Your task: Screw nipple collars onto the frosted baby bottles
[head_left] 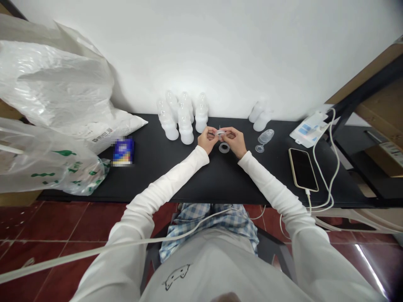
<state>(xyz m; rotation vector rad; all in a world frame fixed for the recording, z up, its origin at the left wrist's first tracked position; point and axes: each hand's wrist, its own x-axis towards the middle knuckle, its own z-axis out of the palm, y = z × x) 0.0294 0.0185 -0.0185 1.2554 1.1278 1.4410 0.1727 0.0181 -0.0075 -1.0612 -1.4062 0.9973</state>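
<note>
My left hand and my right hand meet over the black table, both with fingers closed on a small clear, whitish round piece between them. Just below it on the table lies a white ring. Several white bottles with clear domed tops stand left of my hands, near the wall. To the right, a clear cap lies on its side beside a small clear round part. Two white bottles without visible domed tops are behind these.
Large plastic bags fill the left end, beside a blue packet. At right are a phone with a cable plugged in and a white power strip with looping cords. A pale cable crosses over my lap.
</note>
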